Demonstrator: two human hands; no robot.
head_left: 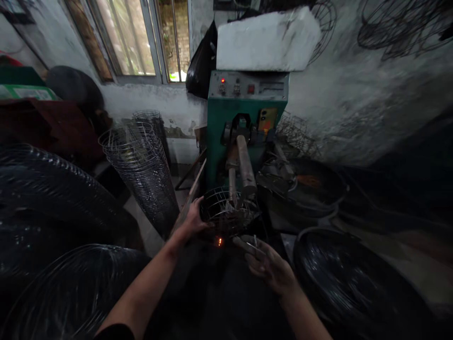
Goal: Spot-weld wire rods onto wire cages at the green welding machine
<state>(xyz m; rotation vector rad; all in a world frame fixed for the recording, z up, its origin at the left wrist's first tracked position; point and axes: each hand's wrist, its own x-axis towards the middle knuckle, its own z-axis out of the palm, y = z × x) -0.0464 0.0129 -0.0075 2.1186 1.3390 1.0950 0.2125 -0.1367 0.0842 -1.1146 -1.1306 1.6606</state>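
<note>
A round wire basket (216, 202) sits under the two metal arms of a green spot welder (244, 170). My left hand (194, 217) has its fingers closed round the basket's left side. To the right, just below the basket, my right hand (265, 262) pinches a short metal wire piece (255, 247); its far end is too dark to follow. Orange sparks (220, 242) glow between my hands, below the basket. The basket's lower part is lost in shadow.
Stacked wire baskets (141, 160) lean in a tall column at left. Coils of dark wire (347, 274) lie at right, beside a round black pan-like container (304, 189). A white foam block (265, 40) rests on the welder, and a phone (267, 119) is on its front.
</note>
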